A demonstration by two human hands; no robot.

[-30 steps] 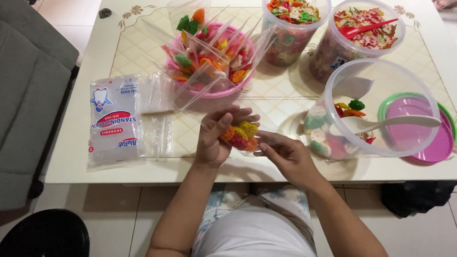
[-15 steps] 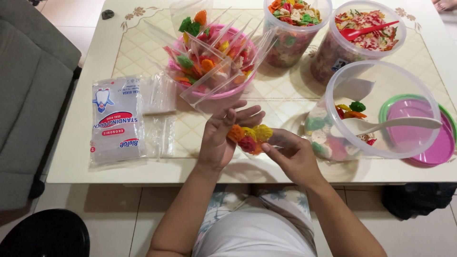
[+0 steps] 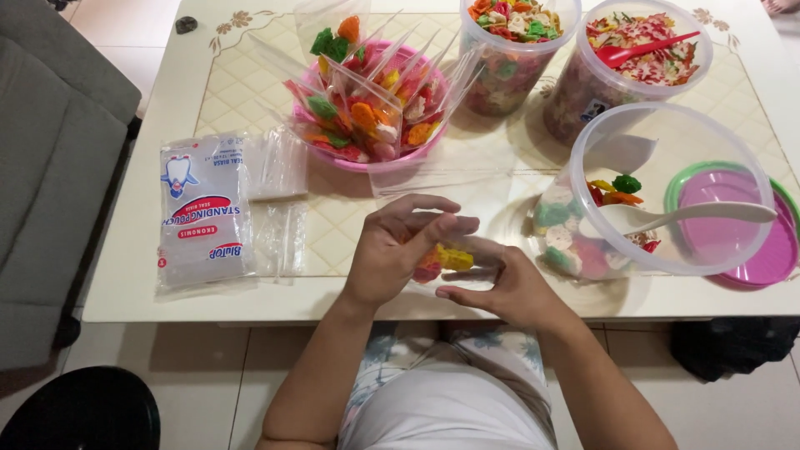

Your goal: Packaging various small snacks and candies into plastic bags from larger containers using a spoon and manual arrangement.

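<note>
Held: we grip one small clear pouch of coloured crackers (image 3: 442,258) between our left hand (image 3: 392,250) and right hand (image 3: 504,287), fingers of both closed on it, at the near table (image 3: 133,250) edge. Beyond the hands: a pink bowl (image 3: 367,158) of filled pouches. Right of our right hand: a clear tub (image 3: 658,187) with a white spoon (image 3: 683,214); left of our left hand: a pack of empty pouches (image 3: 202,212).

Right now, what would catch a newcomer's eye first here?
Both hands, left hand and right hand, meet at the near table edge around a small clear pouch of bright snacks. Behind them a pink bowl bristles with filled pouches. To the right, a big clear tub holds a white spoon.
</note>
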